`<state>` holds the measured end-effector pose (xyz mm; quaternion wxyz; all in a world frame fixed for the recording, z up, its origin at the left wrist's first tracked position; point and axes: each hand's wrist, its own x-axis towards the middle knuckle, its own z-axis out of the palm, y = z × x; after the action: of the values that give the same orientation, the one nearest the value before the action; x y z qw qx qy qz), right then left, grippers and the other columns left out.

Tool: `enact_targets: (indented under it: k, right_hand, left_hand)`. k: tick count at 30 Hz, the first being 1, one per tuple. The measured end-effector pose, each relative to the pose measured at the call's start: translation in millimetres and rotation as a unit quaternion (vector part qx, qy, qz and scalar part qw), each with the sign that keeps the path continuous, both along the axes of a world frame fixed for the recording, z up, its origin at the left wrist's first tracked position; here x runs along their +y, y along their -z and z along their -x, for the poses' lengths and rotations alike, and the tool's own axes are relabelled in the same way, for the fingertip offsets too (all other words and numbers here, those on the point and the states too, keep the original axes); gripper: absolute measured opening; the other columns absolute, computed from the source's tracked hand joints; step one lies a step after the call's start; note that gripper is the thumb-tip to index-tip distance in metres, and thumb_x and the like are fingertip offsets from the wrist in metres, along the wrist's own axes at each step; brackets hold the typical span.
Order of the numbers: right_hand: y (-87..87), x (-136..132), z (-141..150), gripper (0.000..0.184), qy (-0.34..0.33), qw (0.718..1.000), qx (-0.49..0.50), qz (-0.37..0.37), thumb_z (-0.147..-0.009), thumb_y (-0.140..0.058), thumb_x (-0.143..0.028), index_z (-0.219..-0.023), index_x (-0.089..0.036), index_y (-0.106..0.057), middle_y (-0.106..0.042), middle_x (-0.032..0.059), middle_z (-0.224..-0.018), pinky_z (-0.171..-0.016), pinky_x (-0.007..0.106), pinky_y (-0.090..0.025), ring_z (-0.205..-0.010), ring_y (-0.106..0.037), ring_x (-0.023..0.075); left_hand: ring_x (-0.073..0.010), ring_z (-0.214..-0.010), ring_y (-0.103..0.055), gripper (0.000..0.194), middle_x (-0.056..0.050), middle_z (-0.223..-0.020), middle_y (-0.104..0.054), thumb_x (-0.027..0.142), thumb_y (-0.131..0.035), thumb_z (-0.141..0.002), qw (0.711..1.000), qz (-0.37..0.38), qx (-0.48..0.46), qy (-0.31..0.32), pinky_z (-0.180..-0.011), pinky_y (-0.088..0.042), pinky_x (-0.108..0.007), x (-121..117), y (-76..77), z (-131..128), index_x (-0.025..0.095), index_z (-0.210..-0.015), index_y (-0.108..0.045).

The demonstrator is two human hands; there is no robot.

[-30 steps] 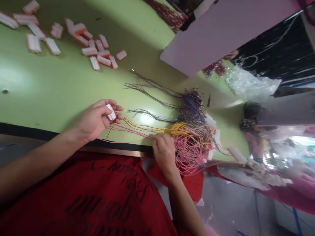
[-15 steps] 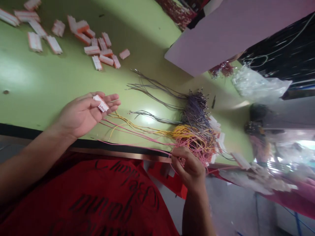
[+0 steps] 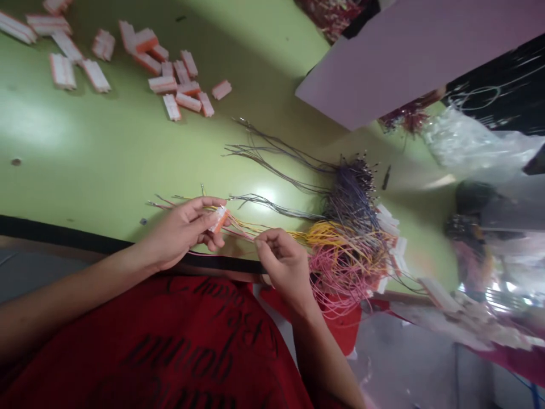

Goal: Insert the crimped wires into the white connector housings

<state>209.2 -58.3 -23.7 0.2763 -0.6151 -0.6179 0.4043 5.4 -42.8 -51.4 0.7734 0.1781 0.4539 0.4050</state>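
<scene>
My left hand [image 3: 185, 233] is closed on a small white-and-orange plastic connector housing [image 3: 219, 219], pinched between thumb and fingers above the table's front edge. Just to its right, my right hand [image 3: 283, 267] has thumb and forefinger pressed together on a thin pink wire, whose end is too fine to make out. Yellow wires [image 3: 249, 226] pass behind both hands, and several wire tips stick out to the left of my left hand. Beside my right hand lies a tangled bundle of pink wires [image 3: 336, 272], partly hanging over the edge, with yellow wires [image 3: 326, 234] above it.
Purple and grey wires [image 3: 351, 184] lie behind, their strands reaching left. Several loose connector housings [image 3: 176, 85] are scattered at the back left. A pale panel [image 3: 361, 74] stands at the back right, near a clear plastic bag [image 3: 472, 142]. The green table [image 3: 114, 147] has a dark front edge.
My right hand has moved left and up, close to my left hand. My left hand has moved right and down, turning the connector housing so its orange side shows.
</scene>
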Motion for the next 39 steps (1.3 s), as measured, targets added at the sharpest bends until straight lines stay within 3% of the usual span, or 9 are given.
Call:
enact_targets:
  k: [5, 11, 15, 19, 22, 29, 39]
  right_hand:
    - [-3.4, -3, -9, 0.013, -0.059, 0.997, -0.024, -0.031, -0.09, -0.061, -0.02, -0.092, -0.022, -0.074, -0.075, 0.0019, -0.082, -0.062, 0.025, -0.051, -0.068, -0.067, 0.014]
    - [-20.4, -2, -8, 0.017, -0.15, 0.972, -0.144, -0.106, -0.09, -0.055, -0.009, -0.084, -0.021, -0.067, -0.067, 0.0008, -0.073, -0.064, 0.025, -0.048, -0.067, -0.062, 0.0136]
    - [-25.3, -2, 0, 0.018, -0.19, 0.959, -0.16, -0.132, -0.095, -0.052, -0.009, -0.089, -0.019, -0.066, -0.065, 0.0027, -0.078, -0.066, 0.025, -0.048, -0.072, -0.062, 0.0138]
    - [-19.6, -1, 13, 0.019, -0.192, 0.954, -0.147, -0.175, -0.098, -0.053, -0.012, -0.096, -0.021, -0.069, -0.064, 0.0019, -0.078, -0.066, 0.024, -0.047, -0.071, -0.061, 0.0131]
    - [-14.0, -1, 19, 0.018, -0.147, 0.961, -0.14, -0.187, -0.096, -0.055, -0.013, -0.091, -0.021, -0.071, -0.064, 0.0005, -0.071, -0.061, 0.024, -0.046, -0.063, -0.058, 0.0125]
    - [-14.0, -5, 21, 0.016, -0.071, 0.994, -0.053, -0.062, -0.086, -0.058, -0.014, -0.073, -0.019, -0.066, -0.067, -0.0018, -0.066, -0.056, 0.021, -0.046, -0.057, -0.058, 0.0102]
    - [-9.7, 1, 25, 0.017, -0.035, 0.993, 0.05, 0.106, -0.084, -0.058, -0.02, -0.069, -0.019, -0.065, -0.073, 0.0, -0.066, -0.057, 0.022, -0.051, -0.058, -0.066, 0.0121]
  left_hand:
    - [-0.0131, -0.058, -0.067, 0.03, 0.001, -0.074, -0.069, 0.021, -0.078, -0.08, 1.0, -0.001, -0.016, -0.013, -0.054, -0.053, -0.023, 3, 3.7, 0, 0.017, -0.106, -0.063]
    - [-0.0141, -0.06, -0.068, 0.032, 0.0, -0.076, -0.069, 0.018, -0.078, -0.079, 1.0, 0.001, -0.002, -0.015, -0.059, -0.056, -0.027, 6, 1.5, -4, 0.017, -0.106, -0.062]
    - [-0.0149, -0.061, -0.069, 0.032, 0.001, -0.071, -0.069, 0.018, -0.079, -0.08, 1.0, 0.007, -0.02, 0.014, -0.058, -0.056, -0.025, 3, -1.5, -6, 0.018, -0.106, -0.06]
    - [-0.0141, -0.058, -0.068, 0.034, 0.001, -0.07, -0.069, 0.02, -0.079, -0.08, 0.999, 0.025, -0.031, 0.023, -0.053, -0.053, -0.022, -2, -1.5, -6, 0.018, -0.107, -0.059]
    - [-0.0136, -0.054, -0.066, 0.034, 0.002, -0.067, -0.068, 0.02, -0.08, -0.08, 0.999, 0.033, -0.033, 0.015, -0.045, -0.048, -0.019, -3, -0.4, -4, 0.018, -0.108, -0.06]
    - [-0.0129, -0.051, -0.063, 0.038, 0.003, -0.066, -0.066, 0.021, -0.082, -0.077, 0.998, 0.037, -0.058, 0.008, -0.045, -0.046, -0.02, -3, 1.6, -2, 0.018, -0.109, -0.062]
    - [-0.0131, -0.056, -0.066, 0.036, 0.002, -0.07, -0.069, 0.028, -0.083, -0.076, 0.999, -0.036, 0.003, 0.037, -0.05, -0.052, -0.022, -5, 2.6, -8, 0.018, -0.103, -0.06]
